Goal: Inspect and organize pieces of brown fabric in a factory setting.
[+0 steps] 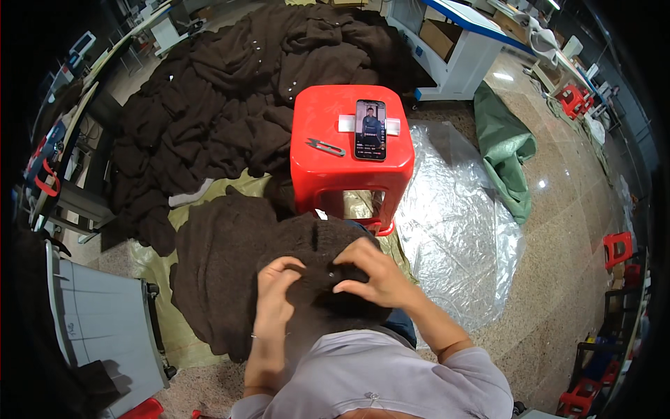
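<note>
A dark brown knitted garment (307, 241) lies bunched across my lap, with a ribbed band along its top. My left hand (276, 283) is closed at the fabric, thumb and index finger pinched close together. Opposite it, my right hand (373, 272) curves round a fold of the same garment. Its thumb and fingertips are some way apart with dark knit between them. A small pale button (330, 274) shows on the cloth near the right fingertips. How firmly each hand grips is hard to see against the dark fabric.
A red plastic stool (317, 178) stands just ahead, bearing a phone (370, 130) and thread snips (325, 146). Behind it lies a large heap of brown knitwear (230, 91). Clear plastic sheeting (453, 230) covers floor at right; a grey bin (105, 321) is at left.
</note>
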